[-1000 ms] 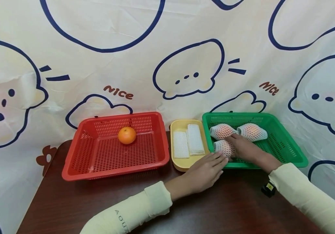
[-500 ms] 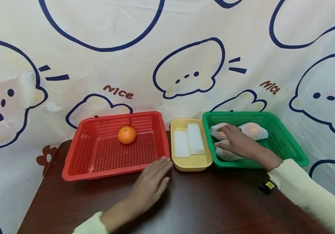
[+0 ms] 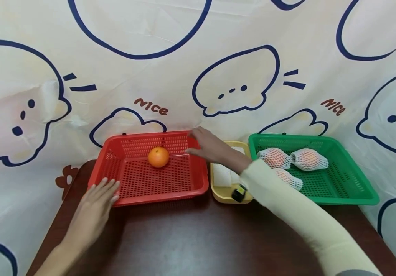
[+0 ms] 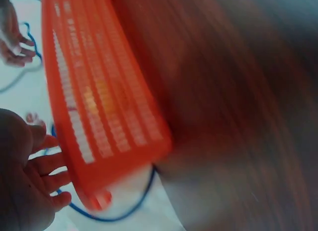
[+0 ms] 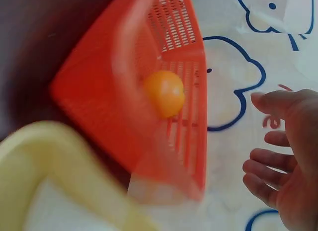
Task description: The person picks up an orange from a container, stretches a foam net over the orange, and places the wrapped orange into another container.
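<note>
One orange lies in the back half of the red basket. My left hand is at the basket's front left corner, fingers stretched out and holding nothing; whether it touches the rim I cannot tell. Over the basket's right end hovers my right hand, thumb apart from the fingers, with nothing in its grasp. The right wrist view also shows the orange apart from that hand. Three fruits in white foam nets, such as this one, lie in the green basket.
Between the two baskets stands a yellow tray with white foam nets, partly hidden by my right forearm. A patterned cloth hangs right behind the baskets. The dark wooden table spreads in front.
My right hand has left the netted fruit in the green basket and moved left to the red basket. My left hand has moved left from beside the green basket to the red basket's front corner.
</note>
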The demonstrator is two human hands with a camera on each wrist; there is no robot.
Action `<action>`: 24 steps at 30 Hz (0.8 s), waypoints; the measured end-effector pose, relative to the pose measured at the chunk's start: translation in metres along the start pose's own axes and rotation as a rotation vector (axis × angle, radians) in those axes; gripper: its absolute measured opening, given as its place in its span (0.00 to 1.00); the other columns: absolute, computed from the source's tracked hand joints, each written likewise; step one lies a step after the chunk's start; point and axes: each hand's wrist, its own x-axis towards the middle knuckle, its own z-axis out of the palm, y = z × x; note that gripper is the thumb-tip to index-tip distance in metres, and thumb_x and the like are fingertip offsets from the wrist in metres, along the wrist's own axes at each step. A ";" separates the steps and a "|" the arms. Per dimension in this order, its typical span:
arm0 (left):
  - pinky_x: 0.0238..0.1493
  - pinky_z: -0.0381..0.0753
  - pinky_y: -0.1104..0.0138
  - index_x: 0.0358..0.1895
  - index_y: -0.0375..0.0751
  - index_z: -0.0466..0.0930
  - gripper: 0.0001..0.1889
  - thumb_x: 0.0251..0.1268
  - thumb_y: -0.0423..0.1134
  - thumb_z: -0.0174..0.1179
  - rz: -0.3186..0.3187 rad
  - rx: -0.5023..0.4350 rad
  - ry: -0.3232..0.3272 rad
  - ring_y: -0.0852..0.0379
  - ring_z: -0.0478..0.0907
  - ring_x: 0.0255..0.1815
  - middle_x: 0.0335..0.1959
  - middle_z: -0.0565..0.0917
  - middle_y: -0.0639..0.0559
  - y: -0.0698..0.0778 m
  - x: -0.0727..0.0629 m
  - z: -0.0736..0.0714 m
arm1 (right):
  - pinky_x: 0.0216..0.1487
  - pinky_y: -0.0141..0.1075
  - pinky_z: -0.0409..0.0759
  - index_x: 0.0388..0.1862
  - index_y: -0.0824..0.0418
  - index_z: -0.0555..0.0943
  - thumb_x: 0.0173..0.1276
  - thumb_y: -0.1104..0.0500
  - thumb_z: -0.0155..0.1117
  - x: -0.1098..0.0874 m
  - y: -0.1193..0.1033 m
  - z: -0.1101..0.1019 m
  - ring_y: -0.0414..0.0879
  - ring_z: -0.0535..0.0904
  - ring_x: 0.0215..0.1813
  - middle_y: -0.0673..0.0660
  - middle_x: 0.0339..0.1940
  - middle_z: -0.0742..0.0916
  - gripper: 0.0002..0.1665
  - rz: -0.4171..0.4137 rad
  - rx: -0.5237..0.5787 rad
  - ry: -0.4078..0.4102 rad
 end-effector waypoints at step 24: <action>0.85 0.42 0.61 0.74 0.52 0.72 0.24 0.79 0.48 0.53 -0.077 -0.026 -0.197 0.36 0.64 0.78 0.72 0.75 0.39 -0.033 -0.016 -0.013 | 0.67 0.45 0.77 0.74 0.51 0.71 0.63 0.57 0.77 0.118 -0.048 0.085 0.49 0.70 0.61 0.54 0.66 0.74 0.41 -0.009 -0.188 -0.267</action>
